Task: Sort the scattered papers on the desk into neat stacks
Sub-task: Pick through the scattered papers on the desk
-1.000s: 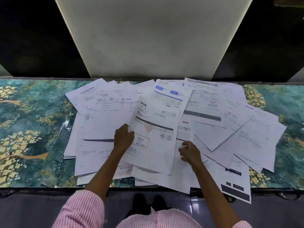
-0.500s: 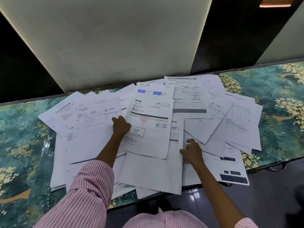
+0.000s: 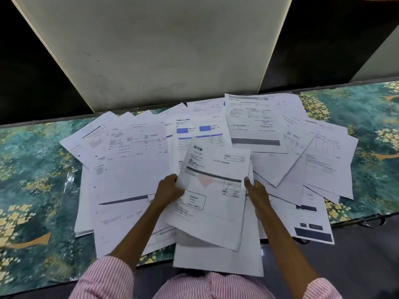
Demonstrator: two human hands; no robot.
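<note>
Papers (image 3: 133,169) lie scattered and overlapping across your teal, flower-patterned surface (image 3: 32,169), a few hanging past its near edge. Your left hand (image 3: 169,190) grips the left edge of a printed sheet (image 3: 216,190) with a dark bar across it, fingers curled round the paper. Your right hand (image 3: 257,193) holds the opposite edge, its fingers closed on it too. The sheet sits tilted over the middle of the pile, a blank sheet (image 3: 216,262) just beneath it. Your pink striped sleeves (image 3: 108,277) show at the bottom, and a pale panel (image 3: 162,50) stands behind.
</note>
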